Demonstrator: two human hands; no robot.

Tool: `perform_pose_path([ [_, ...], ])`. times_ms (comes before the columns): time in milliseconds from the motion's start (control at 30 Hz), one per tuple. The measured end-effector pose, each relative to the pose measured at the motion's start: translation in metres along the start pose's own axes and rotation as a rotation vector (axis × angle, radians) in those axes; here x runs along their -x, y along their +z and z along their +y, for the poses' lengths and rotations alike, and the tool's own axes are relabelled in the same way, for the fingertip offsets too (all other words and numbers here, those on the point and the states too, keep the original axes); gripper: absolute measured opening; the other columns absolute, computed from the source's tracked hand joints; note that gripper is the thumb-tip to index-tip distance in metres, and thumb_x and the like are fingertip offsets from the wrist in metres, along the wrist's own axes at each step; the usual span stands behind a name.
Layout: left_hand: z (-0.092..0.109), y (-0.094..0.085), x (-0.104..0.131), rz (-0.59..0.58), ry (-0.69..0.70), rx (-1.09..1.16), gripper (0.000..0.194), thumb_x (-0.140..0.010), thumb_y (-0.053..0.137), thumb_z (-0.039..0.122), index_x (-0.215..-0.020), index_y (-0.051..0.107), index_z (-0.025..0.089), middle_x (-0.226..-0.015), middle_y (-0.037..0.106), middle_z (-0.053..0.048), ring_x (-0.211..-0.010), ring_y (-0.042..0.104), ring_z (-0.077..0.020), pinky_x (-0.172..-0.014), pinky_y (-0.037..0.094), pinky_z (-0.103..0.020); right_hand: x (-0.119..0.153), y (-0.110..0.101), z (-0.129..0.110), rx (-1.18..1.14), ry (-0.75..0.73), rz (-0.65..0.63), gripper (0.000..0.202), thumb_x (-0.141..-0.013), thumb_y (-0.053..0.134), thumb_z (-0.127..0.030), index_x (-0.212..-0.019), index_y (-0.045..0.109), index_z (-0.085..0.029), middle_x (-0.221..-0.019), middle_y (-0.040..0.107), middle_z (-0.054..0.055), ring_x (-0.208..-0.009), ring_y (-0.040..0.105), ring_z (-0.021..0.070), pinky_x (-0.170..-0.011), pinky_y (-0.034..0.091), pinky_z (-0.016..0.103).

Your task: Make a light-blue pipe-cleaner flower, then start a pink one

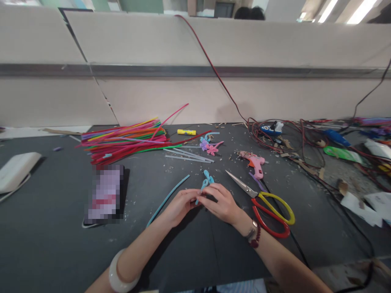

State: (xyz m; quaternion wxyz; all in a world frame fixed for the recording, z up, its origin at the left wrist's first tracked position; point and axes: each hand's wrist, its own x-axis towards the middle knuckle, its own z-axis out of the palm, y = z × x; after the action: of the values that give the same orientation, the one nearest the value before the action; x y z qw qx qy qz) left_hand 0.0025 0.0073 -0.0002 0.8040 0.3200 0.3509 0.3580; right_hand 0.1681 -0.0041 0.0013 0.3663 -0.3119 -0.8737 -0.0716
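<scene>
Both hands meet over the middle of the dark table, closed on a light blue pipe cleaner (207,177) bent into loops like petals. My left hand (183,203) pinches it from the left, and my right hand (222,202) grips it from the right; the fingers hide part of it. A straight blue pipe cleaner (168,198) lies beside my left hand. Finished-looking pipe cleaner flowers (210,144), in blue, purple and pink, lie farther back. To the right of my right hand rest large scissors (255,194) with red and yellow handles, blades apart.
A bundle of colourful pipe cleaners (125,140) lies at the back left, near a yellow glue stick (186,132). Pale sticks (189,155) lie before the flowers. A phone (105,193) is on the left. A pink glue gun (255,162), tangled cables (259,136) and scraps occupy the right.
</scene>
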Motion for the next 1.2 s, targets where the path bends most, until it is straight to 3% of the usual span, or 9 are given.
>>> perform_pose_path([
  [133, 0.0, 0.0, -0.001, -0.011, -0.003, 0.038, 0.015, -0.071, 0.059, 0.022, -0.079, 0.068, 0.012, -0.071, 0.061, -0.004, -0.064, 0.049, -0.0105, -0.063, 0.039, -0.022, 0.002, 0.002, -0.001, -0.049, -0.045, 0.001, 0.017, -0.078, 0.053, -0.011, -0.091, 0.061, -0.02, -0.092, 0.061, 0.007, -0.095, 0.049, 0.0182, -0.079, 0.047, 0.032],
  [300, 0.005, -0.001, -0.003, 0.053, -0.022, 0.11, 0.026, -0.07, 0.063, 0.021, -0.094, 0.065, 0.012, -0.081, 0.065, -0.006, -0.068, 0.055, -0.0102, -0.064, 0.039, -0.02, 0.005, 0.007, -0.004, -0.179, -0.036, 0.028, 0.018, -0.08, 0.051, -0.011, -0.094, 0.06, -0.018, -0.092, 0.064, 0.007, -0.102, 0.05, 0.0186, -0.081, 0.049, 0.035],
  [767, 0.006, -0.004, -0.005, 0.123, -0.061, 0.124, 0.029, -0.064, 0.068, 0.012, -0.092, 0.064, 0.012, -0.072, 0.068, -0.004, -0.06, 0.059, -0.0086, -0.062, 0.042, -0.019, 0.005, 0.008, -0.009, -0.424, 0.063, 0.046, 0.03, -0.08, 0.047, -0.008, -0.108, 0.055, -0.016, -0.097, 0.064, 0.009, -0.098, 0.056, 0.0179, -0.083, 0.049, 0.035],
  [867, 0.006, -0.003, -0.004, 0.15, -0.025, 0.093, 0.029, -0.06, 0.071, 0.013, -0.089, 0.066, 0.012, -0.074, 0.068, -0.004, -0.064, 0.059, -0.0093, -0.068, 0.043, -0.02, 0.003, 0.01, -0.011, -0.494, 0.182, 0.117, 0.027, -0.078, 0.05, -0.009, -0.101, 0.059, -0.021, -0.09, 0.066, 0.006, -0.091, 0.059, 0.0171, -0.08, 0.049, 0.035],
  [967, 0.006, -0.001, -0.003, 0.132, 0.011, 0.038, 0.028, -0.059, 0.072, 0.013, -0.086, 0.067, 0.012, -0.08, 0.068, -0.005, -0.071, 0.06, -0.0119, -0.074, 0.044, -0.024, -0.002, 0.009, -0.011, -0.586, 0.409, 0.176, 0.016, -0.076, 0.056, -0.014, -0.087, 0.063, -0.023, -0.081, 0.066, 0.004, -0.081, 0.06, 0.017, -0.076, 0.049, 0.034],
  [1100, 0.004, 0.001, -0.002, 0.078, 0.034, -0.061, 0.027, -0.06, 0.071, 0.015, -0.087, 0.068, 0.012, -0.086, 0.068, -0.008, -0.073, 0.06, -0.013, -0.076, 0.044, -0.026, -0.006, 0.008, -0.003, -0.748, 0.714, 0.183, 0.005, -0.071, 0.061, -0.022, -0.076, 0.064, -0.021, -0.078, 0.063, 0.005, -0.075, 0.058, 0.0168, -0.07, 0.048, 0.032],
  [1200, 0.004, 0.002, -0.001, 0.05, 0.026, -0.115, 0.027, -0.062, 0.07, 0.018, -0.088, 0.068, 0.011, -0.084, 0.068, -0.009, -0.07, 0.059, -0.0136, -0.076, 0.044, -0.028, -0.005, 0.01, 0.003, -0.886, 0.857, 0.165, 0.007, -0.07, 0.062, -0.025, -0.074, 0.064, -0.019, -0.081, 0.06, 0.005, -0.077, 0.056, 0.0163, -0.068, 0.048, 0.029],
])
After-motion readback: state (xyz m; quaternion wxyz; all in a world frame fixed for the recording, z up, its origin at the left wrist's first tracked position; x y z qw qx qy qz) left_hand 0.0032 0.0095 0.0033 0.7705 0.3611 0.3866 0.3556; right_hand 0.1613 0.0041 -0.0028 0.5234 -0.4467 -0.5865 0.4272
